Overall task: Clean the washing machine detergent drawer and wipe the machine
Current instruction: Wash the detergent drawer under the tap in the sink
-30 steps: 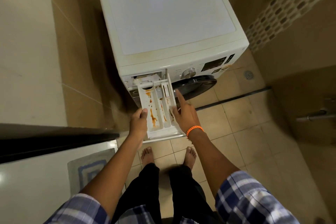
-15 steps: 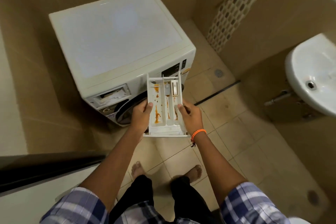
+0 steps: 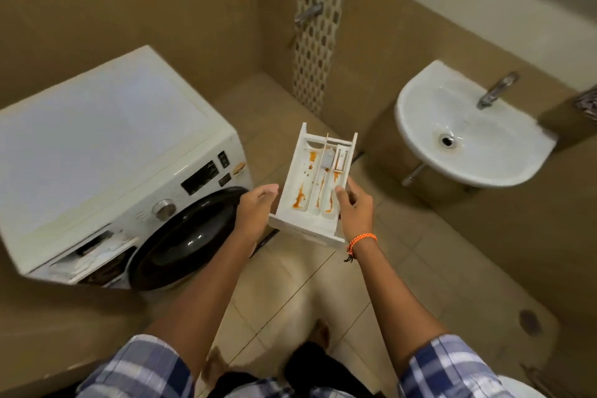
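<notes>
I am now carrying the drawer (image 3: 315,184) clear of the washing machine (image 3: 106,152); a second ago it was only half out of its slot, and half a second ago it was free but hanging just in front of the machine's door. Now it is sitting in the air between the machine on the left and the sink (image 3: 465,136) on the far right, with my view swinging round toward the basin.

My right hand (image 3: 353,207) is pinching the drawer's right wall, thumb on the inside edge and fingers wrapped underneath. My left hand (image 3: 255,207) is loosening: the fingers are half curled and lying just beside the drawer's left wall, and I cannot tell whether they are touching it or have let go. So the weight is resting mostly on the right hand, and the drawer is tilting a little.

Orange streaks are showing in the compartments, mainly in the left one and along the middle channels. The empty slot (image 3: 93,249) is gaping at the near left corner of the machine.

I am reading this as the removal step finished and the rinsing step about to begin, with the sink and its tap (image 3: 494,90) the likely destination. The machine itself is still waiting to be wiped.
</notes>
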`<state>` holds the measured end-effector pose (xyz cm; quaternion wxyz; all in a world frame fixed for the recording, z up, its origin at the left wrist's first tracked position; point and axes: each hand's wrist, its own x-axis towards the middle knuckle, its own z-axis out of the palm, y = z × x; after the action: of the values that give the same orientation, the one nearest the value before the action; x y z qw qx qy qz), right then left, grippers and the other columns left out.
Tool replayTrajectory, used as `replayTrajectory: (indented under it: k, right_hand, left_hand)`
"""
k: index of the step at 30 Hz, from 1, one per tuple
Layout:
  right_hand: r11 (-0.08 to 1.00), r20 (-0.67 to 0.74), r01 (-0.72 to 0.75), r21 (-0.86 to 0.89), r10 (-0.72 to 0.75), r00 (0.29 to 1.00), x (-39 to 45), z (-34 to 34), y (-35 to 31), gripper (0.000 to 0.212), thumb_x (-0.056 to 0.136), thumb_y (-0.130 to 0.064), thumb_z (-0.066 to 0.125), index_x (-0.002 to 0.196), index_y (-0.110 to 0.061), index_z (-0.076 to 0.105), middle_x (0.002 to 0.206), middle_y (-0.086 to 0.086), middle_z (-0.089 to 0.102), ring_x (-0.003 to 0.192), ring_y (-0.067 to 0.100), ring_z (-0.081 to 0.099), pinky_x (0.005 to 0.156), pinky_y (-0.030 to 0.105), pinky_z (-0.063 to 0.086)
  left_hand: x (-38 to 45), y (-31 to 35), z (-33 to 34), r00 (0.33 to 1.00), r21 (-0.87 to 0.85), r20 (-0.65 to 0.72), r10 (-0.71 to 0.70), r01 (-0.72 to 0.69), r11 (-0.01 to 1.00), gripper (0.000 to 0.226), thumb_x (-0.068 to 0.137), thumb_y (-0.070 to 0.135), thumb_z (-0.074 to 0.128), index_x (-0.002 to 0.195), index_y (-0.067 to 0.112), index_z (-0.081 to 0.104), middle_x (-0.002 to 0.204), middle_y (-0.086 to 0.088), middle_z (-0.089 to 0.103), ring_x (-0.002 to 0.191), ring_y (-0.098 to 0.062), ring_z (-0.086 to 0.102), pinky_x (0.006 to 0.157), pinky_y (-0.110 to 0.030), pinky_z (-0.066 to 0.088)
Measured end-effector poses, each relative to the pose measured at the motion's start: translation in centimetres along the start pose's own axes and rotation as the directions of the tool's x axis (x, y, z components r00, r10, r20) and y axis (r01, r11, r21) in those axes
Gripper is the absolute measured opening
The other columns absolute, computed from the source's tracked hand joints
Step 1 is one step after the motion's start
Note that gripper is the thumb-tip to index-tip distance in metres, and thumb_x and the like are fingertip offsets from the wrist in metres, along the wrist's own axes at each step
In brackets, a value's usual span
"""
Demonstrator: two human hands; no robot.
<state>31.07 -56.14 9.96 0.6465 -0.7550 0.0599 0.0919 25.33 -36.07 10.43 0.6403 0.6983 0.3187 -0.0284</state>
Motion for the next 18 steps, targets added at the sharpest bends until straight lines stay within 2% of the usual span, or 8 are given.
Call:
replayTrajectory:
  k: [2,4,7,10,13,15,18]
  right_hand:
    - [0.998,-0.073,-0.022,0.057,0.026,0.997,1.9,-3.1,-0.7,0.032,0.109,-0.015,0.055,0.134,-0.029,0.07,0.113,-0.009,0.08,0.102,0.013,0.078,0.09,0.043,0.065]
    - [0.995,-0.158,-0.026,0.099,0.042,0.987,3.6,-5.7,-1.2,0.031,0.108,-0.014,0.055,0.132,-0.023,0.071,0.107,-0.006,0.081,0.097,0.014,0.078,0.087,0.041,0.065]
    - [0.989,-0.252,-0.041,0.139,0.076,0.965,6.4,-9.4,-1.9,0.027,0.107,-0.015,0.056,0.125,-0.024,0.074,0.097,-0.001,0.08,0.094,0.019,0.078,0.087,0.04,0.065]
    - [0.98,-0.325,-0.064,0.188,0.124,0.938,9.5,-12.4,-2.0,0.029,0.107,-0.017,0.057,0.132,-0.022,0.071,0.101,-0.007,0.081,0.095,0.011,0.078,0.084,0.037,0.066]
    - [0.967,-0.42,-0.066,0.246,0.168,0.892,12.9,-15.0,-2.0,0.032,0.107,-0.018,0.058,0.137,-0.017,0.068,0.097,-0.002,0.08,0.086,0.007,0.078,0.074,0.035,0.067]
    - [0.961,-0.474,-0.065,0.269,0.19,0.86,15.6,-16.5,-2.0,0.032,0.106,-0.018,0.058,0.137,-0.018,0.067,0.091,0.004,0.079,0.081,0.007,0.077,0.067,0.033,0.066]
    - [0.955,-0.555,-0.063,0.289,0.221,0.802,19.5,-18.5,-1.9,0.031,0.105,-0.021,0.058,0.135,-0.023,0.067,0.089,0.011,0.079,0.086,0.018,0.079,0.072,0.039,0.067]
  left_hand:
    - [0.6,1.6,3.7,1.0,-0.001,0.016,0.022,-0.022,1.0,0.031,0.108,0.029,0.06,0.135,0.02,0.072,0.128,0.009,0.072,0.121,-0.008,0.064,0.095,-0.022,0.05]
    - [1.1,3.3,7.0,0.998,-0.012,0.037,0.046,-0.045,0.999,0.032,0.108,0.032,0.06,0.137,0.023,0.071,0.129,0.011,0.07,0.122,-0.008,0.063,0.099,-0.025,0.05]
    - [1.8,5.9,11.7,0.99,0.021,0.081,0.113,-0.115,0.993,0.039,0.107,0.039,0.06,0.145,0.03,0.063,0.141,0.008,0.062,0.132,-0.012,0.056,0.099,-0.025,0.046]
    - [3.2,7.9,15.8,0.989,0.046,0.127,0.073,-0.079,0.996,0.069,0.103,0.05,0.063,0.163,0.03,0.037,0.163,0.0,0.043,0.149,-0.018,0.042,0.115,-0.038,0.043]
    - [5.4,9.6,20.0,0.983,0.093,0.186,0.004,-0.022,0.995,0.091,0.099,0.06,0.064,0.17,0.025,0.018,0.175,0.0,0.025,0.158,-0.023,0.031,0.125,-0.046,0.034]
    - [7.5,10.8,23.1,0.965,0.096,0.259,-0.029,0.004,0.995,0.088,0.101,0.059,0.062,0.169,0.021,0.021,0.166,0.003,0.036,0.155,-0.022,0.036,0.121,-0.043,0.036]
    - [10.8,12.8,27.6,0.905,0.052,0.426,-0.02,-0.002,0.999,0.071,0.096,0.066,0.064,0.154,0.028,0.049,0.144,0.009,0.061,0.136,-0.017,0.056,0.116,-0.038,0.043]
